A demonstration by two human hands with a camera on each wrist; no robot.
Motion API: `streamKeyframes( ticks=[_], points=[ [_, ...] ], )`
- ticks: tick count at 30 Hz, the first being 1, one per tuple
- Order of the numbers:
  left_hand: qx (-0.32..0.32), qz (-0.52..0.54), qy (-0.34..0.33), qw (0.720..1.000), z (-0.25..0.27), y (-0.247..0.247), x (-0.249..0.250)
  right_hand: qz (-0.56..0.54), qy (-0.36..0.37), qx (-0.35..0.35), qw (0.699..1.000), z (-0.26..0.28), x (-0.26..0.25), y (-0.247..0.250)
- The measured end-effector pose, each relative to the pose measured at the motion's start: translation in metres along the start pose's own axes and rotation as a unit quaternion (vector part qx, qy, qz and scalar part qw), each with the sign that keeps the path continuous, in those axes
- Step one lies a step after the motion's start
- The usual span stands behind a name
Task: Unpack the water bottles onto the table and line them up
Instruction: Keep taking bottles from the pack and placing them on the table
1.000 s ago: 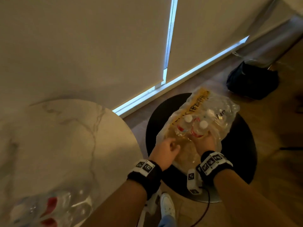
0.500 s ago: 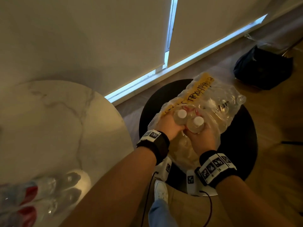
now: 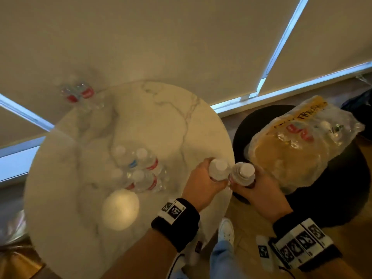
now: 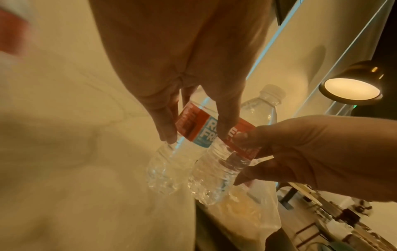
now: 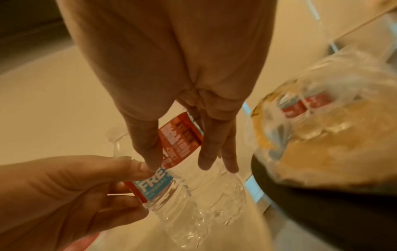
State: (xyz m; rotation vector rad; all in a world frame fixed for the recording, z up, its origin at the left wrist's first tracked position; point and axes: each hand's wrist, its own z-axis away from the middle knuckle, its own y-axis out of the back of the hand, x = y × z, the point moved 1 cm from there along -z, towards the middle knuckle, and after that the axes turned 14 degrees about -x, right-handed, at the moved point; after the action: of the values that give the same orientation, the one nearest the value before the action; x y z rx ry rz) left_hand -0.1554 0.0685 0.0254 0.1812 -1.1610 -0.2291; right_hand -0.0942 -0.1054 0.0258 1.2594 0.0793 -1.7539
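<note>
Bottles in both hands, we stand between pack and tabletop. Our left hand (image 3: 201,185) has its grip clamped round one water bottle (image 3: 219,169), fingers on the red-and-blue label; our right hand (image 3: 259,190) is clamped the same way on a second bottle (image 3: 244,173). The two bottles are upright and touching or nearly so, held over the 3 o'clock rim of the round marble tabletop (image 3: 167,121), the right one just off its edge.

Four bottles (image 3: 141,172) already stand in a tight cluster near the tabletop's centre, and a couple more (image 3: 79,93) sit blurred at its 11 o'clock edge. At 3 o'clock from the tabletop, the torn plastic pack (image 3: 298,150) lies on a black stool (image 3: 342,198) with at least two red-labelled bottles visible inside.

We judge these full bottles moderately heavy for their size, with thin ribbed walls that dent under a squeeze; the clear lower body looks slick. The labelled waist, where we hold now, seems the firmest and least slippery place to grip. Set down flat on their bases, they should stand steadily, though a knock against the cluster could topple neighbours.
</note>
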Motion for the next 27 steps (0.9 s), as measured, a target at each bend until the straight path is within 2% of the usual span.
streamKeyframes(
  ticks=[6,9,12,17,21,24,27],
  points=[
    [0.115,0.013,0.053,0.992,0.120,0.057,-0.079,-0.021,-0.008,-0.080,0.997,0.021,-0.045,-0.136],
    [0.152,0.023,0.063,0.986,0.152,0.083,-0.103,-0.037,-0.013,-0.092,0.995,0.013,-0.066,-0.181],
    [0.173,0.021,0.057,0.983,0.163,0.103,-0.118,-0.008,0.007,-0.083,0.996,0.001,-0.082,-0.206],
    [0.171,-0.009,0.069,0.983,0.160,0.111,-0.134,0.019,0.016,-0.121,0.992,-0.011,-0.087,-0.201],
    [0.114,-0.111,0.215,0.964,0.168,0.102,-0.152,0.081,-0.014,-0.173,0.981,-0.009,-0.071,-0.177],
    [0.042,-0.146,0.275,0.949,0.176,0.084,-0.155,0.067,-0.025,-0.149,0.986,-0.002,-0.048,-0.136],
    [-0.018,-0.183,0.250,0.951,0.159,0.054,-0.132,-0.003,-0.048,-0.073,0.996,0.002,-0.012,-0.074]
  ],
)
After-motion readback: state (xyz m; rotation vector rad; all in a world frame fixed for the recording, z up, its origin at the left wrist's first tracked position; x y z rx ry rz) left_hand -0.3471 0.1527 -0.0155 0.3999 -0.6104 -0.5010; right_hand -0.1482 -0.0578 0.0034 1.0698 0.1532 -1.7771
